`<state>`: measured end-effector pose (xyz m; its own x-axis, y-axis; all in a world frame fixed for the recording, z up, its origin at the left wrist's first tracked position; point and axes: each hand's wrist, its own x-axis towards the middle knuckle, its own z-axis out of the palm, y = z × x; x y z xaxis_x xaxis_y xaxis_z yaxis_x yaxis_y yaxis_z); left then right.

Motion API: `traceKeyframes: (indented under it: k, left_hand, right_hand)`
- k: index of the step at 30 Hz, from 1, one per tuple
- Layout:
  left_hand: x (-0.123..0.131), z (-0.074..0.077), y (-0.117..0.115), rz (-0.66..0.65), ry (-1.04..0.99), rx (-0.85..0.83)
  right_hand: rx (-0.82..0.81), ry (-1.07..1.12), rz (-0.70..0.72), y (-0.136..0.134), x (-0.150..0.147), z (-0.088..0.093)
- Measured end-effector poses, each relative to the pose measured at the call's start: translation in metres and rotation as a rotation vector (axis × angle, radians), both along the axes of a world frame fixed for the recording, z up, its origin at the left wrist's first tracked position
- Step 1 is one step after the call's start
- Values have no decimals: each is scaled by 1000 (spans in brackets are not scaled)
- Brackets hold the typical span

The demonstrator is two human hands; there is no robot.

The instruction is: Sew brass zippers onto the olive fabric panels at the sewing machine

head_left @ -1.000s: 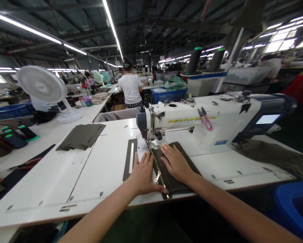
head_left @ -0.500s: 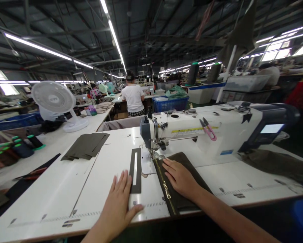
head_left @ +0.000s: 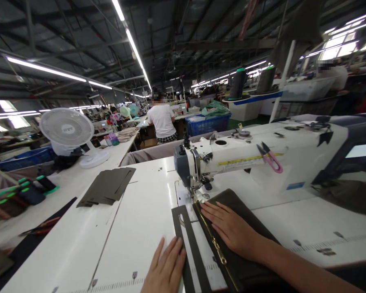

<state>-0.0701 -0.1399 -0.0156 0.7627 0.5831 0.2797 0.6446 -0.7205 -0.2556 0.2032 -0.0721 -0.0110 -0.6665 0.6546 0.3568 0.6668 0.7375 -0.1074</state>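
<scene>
- One white table (head_left: 134,228) lies beneath both hands, and a sewing machine (head_left: 305,158) stands ahead of the right hand.
- Under the right hand (head_left: 236,232), spread flat with nothing gripped, lies dark cloth (head_left: 250,211), its far end near the needle.
- Just right of the left hand (head_left: 166,266), loosely spread with fingertips at its edge, is a slotted strip (head_left: 196,252); the step in hand seems to be placing it beside the cloth.
- Left of the right hand runs a gold zip (head_left: 207,226); the next move probably calls for aligning strip and zip, both flat.
- Nearer the body sits the zip pull (head_left: 221,254).
</scene>
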Motion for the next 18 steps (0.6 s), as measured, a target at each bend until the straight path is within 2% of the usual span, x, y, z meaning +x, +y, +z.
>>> traceKeyframes:
  k: [3,6,8,11,15,18]
  left_hand:
    - [0,3,-4,31,-103,-74]
    - [8,15,-1,42,-160,-128]
    - [15,26,7,36,-187,-210]
    - [23,35,28,98,-288,-279]
    - [24,34,50,153,-400,-204]
    - [29,35,50,116,-518,-60]
  right_hand:
    - [-32,28,-47,-1,-1,2]
    - [-50,50,-79,-1,-1,3]
    - [-58,50,-80,-1,-1,3]
    - [-66,47,-96,-1,-3,2]
    - [-47,63,-138,-1,-7,-2]
    - [-32,60,-151,-3,-8,-5]
